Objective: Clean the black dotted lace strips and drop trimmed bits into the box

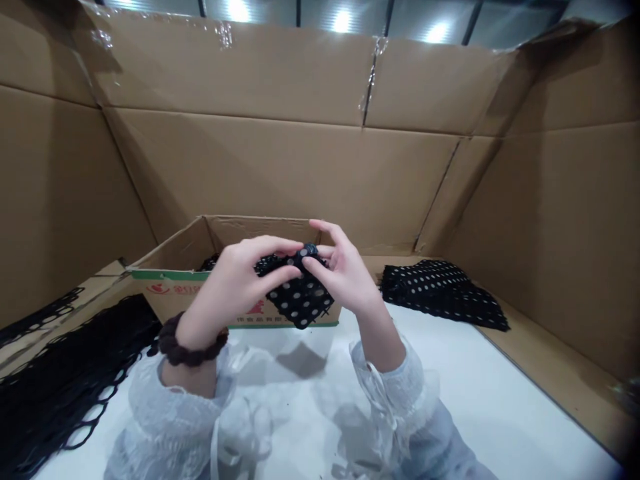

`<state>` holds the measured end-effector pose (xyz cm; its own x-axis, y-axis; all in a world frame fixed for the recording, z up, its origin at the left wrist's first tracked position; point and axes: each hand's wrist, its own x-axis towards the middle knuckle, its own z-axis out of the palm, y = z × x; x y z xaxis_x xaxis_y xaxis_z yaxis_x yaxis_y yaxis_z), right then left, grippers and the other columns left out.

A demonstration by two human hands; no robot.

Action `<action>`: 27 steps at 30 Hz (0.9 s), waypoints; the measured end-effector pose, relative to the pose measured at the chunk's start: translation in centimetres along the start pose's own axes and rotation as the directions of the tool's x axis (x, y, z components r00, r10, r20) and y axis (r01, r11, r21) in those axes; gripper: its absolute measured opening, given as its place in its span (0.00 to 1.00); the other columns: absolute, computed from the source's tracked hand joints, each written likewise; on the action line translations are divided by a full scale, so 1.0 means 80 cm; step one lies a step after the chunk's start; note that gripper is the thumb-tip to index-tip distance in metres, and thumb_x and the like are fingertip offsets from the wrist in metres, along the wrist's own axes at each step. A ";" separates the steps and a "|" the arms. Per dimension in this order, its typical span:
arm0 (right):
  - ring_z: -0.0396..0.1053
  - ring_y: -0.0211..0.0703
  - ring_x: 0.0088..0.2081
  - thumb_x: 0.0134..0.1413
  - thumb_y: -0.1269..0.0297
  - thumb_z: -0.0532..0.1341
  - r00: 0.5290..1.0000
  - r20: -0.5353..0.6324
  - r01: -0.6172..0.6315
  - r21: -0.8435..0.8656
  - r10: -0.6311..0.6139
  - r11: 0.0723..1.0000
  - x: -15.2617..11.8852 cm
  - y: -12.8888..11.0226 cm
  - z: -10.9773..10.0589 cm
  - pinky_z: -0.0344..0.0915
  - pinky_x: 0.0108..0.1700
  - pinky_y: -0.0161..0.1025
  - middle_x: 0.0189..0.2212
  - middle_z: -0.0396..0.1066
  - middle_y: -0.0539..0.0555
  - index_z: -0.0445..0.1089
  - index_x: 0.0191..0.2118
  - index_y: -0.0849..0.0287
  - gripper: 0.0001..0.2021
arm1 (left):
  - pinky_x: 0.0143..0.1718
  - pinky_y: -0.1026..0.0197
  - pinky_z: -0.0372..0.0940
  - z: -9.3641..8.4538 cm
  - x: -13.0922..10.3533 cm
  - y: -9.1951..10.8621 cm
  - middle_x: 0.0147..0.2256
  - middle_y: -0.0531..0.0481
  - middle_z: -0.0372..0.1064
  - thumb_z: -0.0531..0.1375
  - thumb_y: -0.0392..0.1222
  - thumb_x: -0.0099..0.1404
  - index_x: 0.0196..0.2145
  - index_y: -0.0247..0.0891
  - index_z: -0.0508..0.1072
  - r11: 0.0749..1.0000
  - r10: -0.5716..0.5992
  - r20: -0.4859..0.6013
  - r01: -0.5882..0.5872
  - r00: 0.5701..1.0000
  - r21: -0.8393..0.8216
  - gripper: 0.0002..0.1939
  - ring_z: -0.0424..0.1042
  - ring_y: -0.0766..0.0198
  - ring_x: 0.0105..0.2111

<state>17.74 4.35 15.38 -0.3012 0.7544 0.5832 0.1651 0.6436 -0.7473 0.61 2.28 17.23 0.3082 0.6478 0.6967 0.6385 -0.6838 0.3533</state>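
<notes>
Between my hands, above the white table and in front of a small open carton, hangs a black polka-dot cloth (301, 299). Its top is gathered into a small bunch, and its lower corner points down. My left hand (245, 277) pinches the bunch from the left with thumb and fingers. From the right, my right hand (343, 270) grips the same bunch between thumb and index side, its other fingers partly raised. Whether the bunch is a knot or just folds, I cannot make out.
The open carton (175, 303) with a green edge holds dark dotted cloth. More dotted cloth (440, 290) lies at the right. A pile of black loop-edged strips (75, 373) lies at the left. Tall cardboard walls (280, 167) surround the white table (450, 387).
</notes>
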 end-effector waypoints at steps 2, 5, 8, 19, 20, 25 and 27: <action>0.61 0.36 0.24 0.53 0.69 0.54 1.000 -0.011 -0.018 -0.055 0.018 0.998 -0.001 -0.001 0.003 0.60 0.31 0.37 0.21 0.61 0.45 0.51 0.56 0.54 0.24 | 0.42 0.61 0.62 0.003 0.000 0.010 0.38 0.51 0.72 0.58 0.44 0.58 0.39 0.41 0.73 1.000 0.011 0.040 -0.012 0.999 0.027 0.11 0.70 0.61 0.38; 0.56 0.35 0.21 0.54 0.69 0.53 1.000 0.029 -0.007 -0.107 0.011 0.994 -0.004 -0.004 0.007 0.57 0.28 0.36 0.17 0.55 0.42 0.50 0.56 0.54 0.23 | 0.37 0.63 0.63 0.007 0.004 0.000 0.35 0.51 0.73 0.59 0.44 0.57 0.36 0.40 0.74 0.996 -0.074 0.082 0.078 0.994 -0.045 0.10 0.71 0.62 0.35; 0.56 0.34 0.22 0.53 0.71 0.53 0.993 0.118 0.025 -0.104 -0.012 0.994 -0.007 -0.008 0.010 0.55 0.28 0.35 0.19 0.58 0.43 0.51 0.56 0.54 0.23 | 0.34 0.64 0.62 0.005 0.008 -0.016 0.31 0.50 0.73 0.57 0.45 0.58 0.32 0.37 0.74 0.966 -0.196 0.117 0.212 0.974 -0.146 0.10 0.70 0.62 0.32; 0.60 0.36 0.25 0.55 0.70 0.50 0.995 0.101 0.021 -0.111 -0.010 0.994 -0.008 -0.008 0.010 0.56 0.32 0.36 0.23 0.63 0.45 0.52 0.46 0.56 0.12 | 0.33 0.63 0.63 0.002 0.008 -0.009 0.31 0.50 0.73 0.58 0.46 0.56 0.32 0.38 0.74 0.944 -0.190 0.255 0.247 0.948 -0.217 0.11 0.70 0.62 0.32; 0.60 0.35 0.25 0.55 0.70 0.50 0.994 0.107 0.026 -0.111 -0.014 0.993 -0.008 -0.007 0.010 0.56 0.32 0.35 0.23 0.63 0.45 0.53 0.44 0.56 0.10 | 0.32 0.64 0.63 0.004 0.009 -0.010 0.30 0.50 0.73 0.58 0.46 0.56 0.31 0.37 0.74 0.930 -0.210 0.264 0.276 0.941 -0.245 0.10 0.70 0.62 0.32; 0.57 0.34 0.25 0.53 0.70 0.51 0.998 0.063 0.016 -0.172 -0.006 0.985 -0.005 0.000 0.007 0.53 0.30 0.34 0.23 0.61 0.45 0.55 0.34 0.57 0.02 | 0.31 0.64 0.64 0.015 0.015 -0.048 0.28 0.48 0.72 0.54 0.44 0.59 0.33 0.35 0.72 0.892 -0.413 -0.155 0.365 0.897 -0.265 0.12 0.71 0.63 0.29; 0.57 0.33 0.25 0.53 0.69 0.51 0.999 0.046 0.001 -0.185 0.007 0.983 -0.004 -0.001 0.004 0.53 0.30 0.34 0.23 0.61 0.45 0.56 0.33 0.57 0.01 | 0.32 0.62 0.64 0.018 0.015 -0.076 0.27 0.47 0.72 0.51 0.44 0.61 0.38 0.35 0.70 0.893 -0.439 -0.449 0.431 0.778 -0.126 0.14 0.71 0.62 0.28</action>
<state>17.55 4.01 15.11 -0.3425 0.7524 0.5626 0.3359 0.6573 -0.6746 -1.93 7.70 15.03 -0.3570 0.6537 0.6673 0.6143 -0.3738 0.6949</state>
